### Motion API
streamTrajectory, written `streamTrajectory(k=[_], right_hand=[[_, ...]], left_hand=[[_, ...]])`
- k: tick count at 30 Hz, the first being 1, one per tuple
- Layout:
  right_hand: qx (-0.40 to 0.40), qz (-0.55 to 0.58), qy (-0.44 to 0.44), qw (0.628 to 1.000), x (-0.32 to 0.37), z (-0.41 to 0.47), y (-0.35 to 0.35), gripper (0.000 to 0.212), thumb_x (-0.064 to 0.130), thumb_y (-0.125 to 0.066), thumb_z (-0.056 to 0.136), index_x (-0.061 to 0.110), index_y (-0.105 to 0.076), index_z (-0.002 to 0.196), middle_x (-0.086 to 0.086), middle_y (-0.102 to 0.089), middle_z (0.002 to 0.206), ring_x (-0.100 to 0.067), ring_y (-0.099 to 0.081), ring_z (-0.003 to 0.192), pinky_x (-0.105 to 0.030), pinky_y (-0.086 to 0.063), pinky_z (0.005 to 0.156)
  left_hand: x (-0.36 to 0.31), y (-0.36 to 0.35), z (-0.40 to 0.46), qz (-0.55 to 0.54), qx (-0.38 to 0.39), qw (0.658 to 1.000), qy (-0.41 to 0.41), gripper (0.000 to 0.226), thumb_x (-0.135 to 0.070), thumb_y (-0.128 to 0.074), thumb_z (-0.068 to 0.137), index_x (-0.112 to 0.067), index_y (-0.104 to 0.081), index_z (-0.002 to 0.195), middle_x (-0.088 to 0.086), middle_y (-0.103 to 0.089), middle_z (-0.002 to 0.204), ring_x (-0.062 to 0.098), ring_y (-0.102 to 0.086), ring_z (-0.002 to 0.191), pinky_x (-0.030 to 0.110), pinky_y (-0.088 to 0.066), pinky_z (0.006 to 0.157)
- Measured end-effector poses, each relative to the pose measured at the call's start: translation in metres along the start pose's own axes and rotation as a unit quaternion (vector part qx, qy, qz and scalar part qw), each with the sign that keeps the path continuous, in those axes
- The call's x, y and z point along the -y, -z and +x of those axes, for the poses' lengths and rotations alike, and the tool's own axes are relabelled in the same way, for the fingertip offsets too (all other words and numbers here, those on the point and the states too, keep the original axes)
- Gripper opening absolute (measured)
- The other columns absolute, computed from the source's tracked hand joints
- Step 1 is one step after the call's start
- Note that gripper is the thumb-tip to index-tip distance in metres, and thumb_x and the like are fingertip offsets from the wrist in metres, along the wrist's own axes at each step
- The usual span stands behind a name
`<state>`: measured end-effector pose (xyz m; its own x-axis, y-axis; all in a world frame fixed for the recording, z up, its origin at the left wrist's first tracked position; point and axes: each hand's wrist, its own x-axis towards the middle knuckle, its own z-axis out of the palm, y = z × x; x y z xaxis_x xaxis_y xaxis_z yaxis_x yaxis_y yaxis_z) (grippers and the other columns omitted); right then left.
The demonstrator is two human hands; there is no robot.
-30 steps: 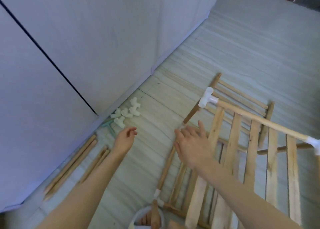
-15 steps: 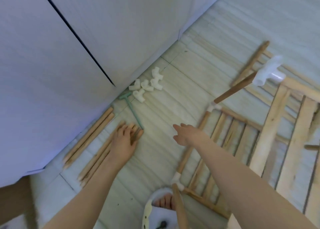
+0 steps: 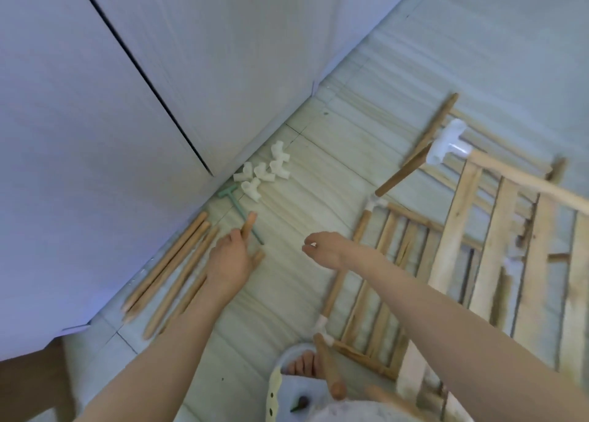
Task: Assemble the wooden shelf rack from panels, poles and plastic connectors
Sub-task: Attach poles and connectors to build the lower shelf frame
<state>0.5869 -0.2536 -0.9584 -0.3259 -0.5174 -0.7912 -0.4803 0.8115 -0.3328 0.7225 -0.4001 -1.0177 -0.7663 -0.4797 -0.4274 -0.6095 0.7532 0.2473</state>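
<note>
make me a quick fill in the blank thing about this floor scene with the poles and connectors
1. The left hand grips a wooden ____.
2. The loose white connectors lie on the floor beside the ____.
3. The T-shaped tool near the loose poles is ____ in colour.
4. The right hand holds ____.

Missing words: pole; wall; green; nothing

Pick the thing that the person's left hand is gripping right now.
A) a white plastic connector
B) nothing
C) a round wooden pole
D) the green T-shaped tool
C: the left hand curls round a round wooden pole, whose end sticks out past the fingers.
</note>
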Motion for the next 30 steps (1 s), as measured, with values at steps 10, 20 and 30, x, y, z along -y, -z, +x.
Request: streamTrajectory(k=[10,20,30], right_hand=[[-0.313,0.092,0.046,0.944,-0.015,-0.136,0.064,0.029,0.023,-0.041,0.099,0.012,-0.062,0.116,-0.009,-0.066,0.113,-0.027,-0.060,0.106,-0.029,-0.042,0.090],[-0.458,0.080,-0.096,0.880,-0.112,-0.162,0.112,0.038,0.022,-0.038,0.098,0.009,-0.044,0.133,-0.018,-0.050,0.128,-0.035,-0.046,0.119,-0.041,-0.040,0.096],[-0.404,0.002,-0.100,0.909,-0.122,-0.110,0.126,0.046,0.040,-0.019,0.101,0.029,-0.024,0.145,-0.008,-0.048,0.136,-0.031,-0.041,0.127,-0.057,-0.015,0.108]], left_hand=[[-0.097,0.114,-0.028,-0.366,0.006,0.922,-0.129,0.024,-0.032,-0.040,0.099,-0.015,-0.056,0.097,-0.004,-0.044,0.058,0.009,-0.036,0.044,0.023,-0.029,0.042],[-0.208,0.113,-0.036,-0.384,0.113,0.907,-0.133,0.034,-0.034,-0.033,0.101,-0.008,-0.052,0.111,0.001,-0.046,0.069,0.013,-0.038,0.046,0.021,-0.032,0.040],[-0.233,0.086,-0.015,-0.400,0.131,0.899,-0.120,0.033,-0.033,-0.031,0.101,-0.009,-0.052,0.110,0.000,-0.043,0.067,0.013,-0.038,0.046,0.022,-0.032,0.042]])
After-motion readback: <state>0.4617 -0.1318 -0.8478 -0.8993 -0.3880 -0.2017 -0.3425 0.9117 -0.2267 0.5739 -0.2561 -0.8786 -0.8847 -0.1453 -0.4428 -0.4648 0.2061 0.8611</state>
